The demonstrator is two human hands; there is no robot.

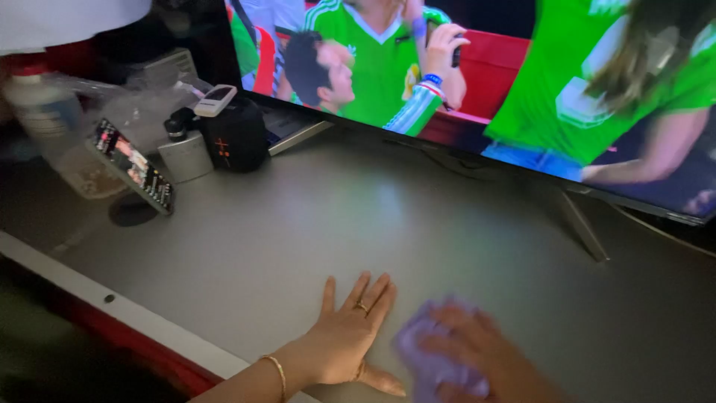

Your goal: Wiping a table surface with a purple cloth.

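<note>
right hand (477, 354) blurred, pressed on purple cloth (429, 358) at desk (313, 224) front | left hand (347, 336) flat, fingers spread, holding nothing | risk: wide swipe could clip tv stand leg (585, 227)

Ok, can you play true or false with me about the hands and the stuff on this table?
1. The right hand presses a purple cloth on the grey table. True.
2. The left hand holds a cup. False: it lies flat and open on the table.
3. The television is switched off. False: it shows people in green shirts.
4. A phone stands on a holder at the left. True.
5. A black speaker sits near the television. True.
</note>
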